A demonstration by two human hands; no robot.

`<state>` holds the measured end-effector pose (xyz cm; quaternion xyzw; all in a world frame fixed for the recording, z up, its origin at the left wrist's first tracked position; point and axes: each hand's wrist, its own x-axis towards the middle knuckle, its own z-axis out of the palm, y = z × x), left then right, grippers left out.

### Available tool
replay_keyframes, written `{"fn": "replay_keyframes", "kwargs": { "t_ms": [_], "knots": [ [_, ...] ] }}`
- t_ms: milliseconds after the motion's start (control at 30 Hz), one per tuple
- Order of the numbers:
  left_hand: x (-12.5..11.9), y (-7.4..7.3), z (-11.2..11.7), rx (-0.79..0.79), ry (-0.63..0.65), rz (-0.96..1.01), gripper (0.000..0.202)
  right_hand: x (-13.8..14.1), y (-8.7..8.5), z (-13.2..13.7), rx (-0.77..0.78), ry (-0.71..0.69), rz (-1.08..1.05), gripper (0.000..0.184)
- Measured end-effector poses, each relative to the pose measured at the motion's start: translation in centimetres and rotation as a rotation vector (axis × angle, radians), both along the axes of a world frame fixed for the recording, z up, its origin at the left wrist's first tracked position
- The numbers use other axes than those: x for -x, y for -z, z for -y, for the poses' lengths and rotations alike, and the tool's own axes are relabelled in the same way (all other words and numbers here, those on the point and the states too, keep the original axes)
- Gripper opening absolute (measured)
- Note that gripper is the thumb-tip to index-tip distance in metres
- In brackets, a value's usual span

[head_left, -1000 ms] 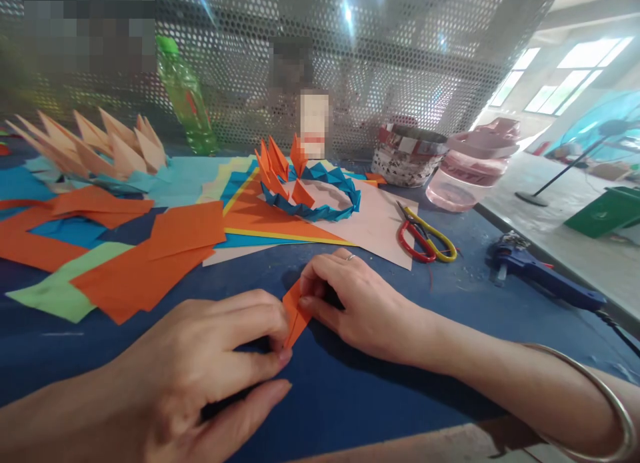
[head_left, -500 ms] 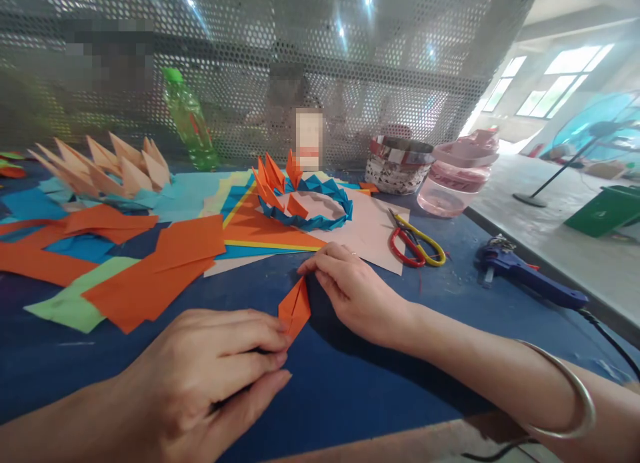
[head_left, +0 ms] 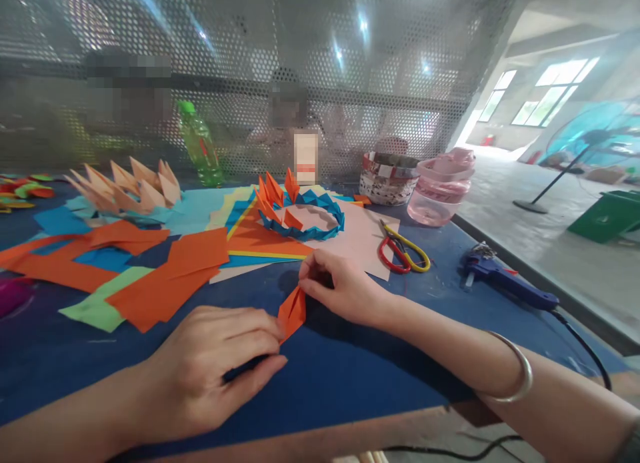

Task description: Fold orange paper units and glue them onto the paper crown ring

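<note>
A small folded piece of orange paper (head_left: pixel 292 313) stands tilted above the dark blue table top (head_left: pixel 350 376). My left hand (head_left: pixel 210 366) pinches its lower end between the fingertips. My right hand (head_left: pixel 340 289) grips its upper tip from the far side, with the fingers curled over the fold. Just beyond my hands, a ring of blue and orange folded paper (head_left: pixel 300 216) rests on a pale pink sheet (head_left: pixel 360 239). Loose orange sheets (head_left: pixel 170 276) and a green sheet (head_left: pixel 95 309) lie to the left.
Red-and-yellow scissors (head_left: pixel 400 253) and a blue glue gun (head_left: pixel 500 279) with a black cord lie to the right. A peach-and-teal paper crown (head_left: pixel 125 196), a green bottle (head_left: pixel 200 146), a paper-covered cup (head_left: pixel 387 179) and a pink plastic container (head_left: pixel 440 196) stand farther back, before a perforated metal screen (head_left: pixel 380 69).
My right fingers have closed over the orange piece's upper tip after resting beside it half a second ago. The view has tilted upward, so the table sits lower in the picture.
</note>
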<state>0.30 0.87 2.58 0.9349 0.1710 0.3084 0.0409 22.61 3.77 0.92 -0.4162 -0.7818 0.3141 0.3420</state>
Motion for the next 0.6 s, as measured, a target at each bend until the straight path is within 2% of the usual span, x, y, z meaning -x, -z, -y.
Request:
{"fn": "replay_keyframes", "kwargs": {
  "t_ms": [67, 133, 300, 400, 600],
  "knots": [
    [-0.04, 0.24, 0.03, 0.041, 0.004, -0.065, 0.011, 0.0, 0.01, -0.12, 0.056, -0.014, -0.072, 0.01],
    [-0.09, 0.48, 0.06, 0.07, -0.011, -0.101, 0.012, 0.0, -0.03, -0.14, 0.042, 0.003, -0.058, 0.016],
    [-0.33, 0.52, 0.16, 0.089, -0.03, -0.145, 0.006, -0.16, -0.31, 0.01, -0.215, 0.085, 0.281, 0.018],
    [-0.4, 0.3, 0.2, 0.064, -0.032, -0.144, 0.006, -0.25, -0.45, 0.09, -0.233, 0.078, 0.399, 0.018],
    [-0.52, 0.34, 0.39, 0.059, -0.074, -0.157, 0.004, -0.15, -0.45, -0.05, -0.068, 0.043, 0.111, 0.006]
  ]
}}
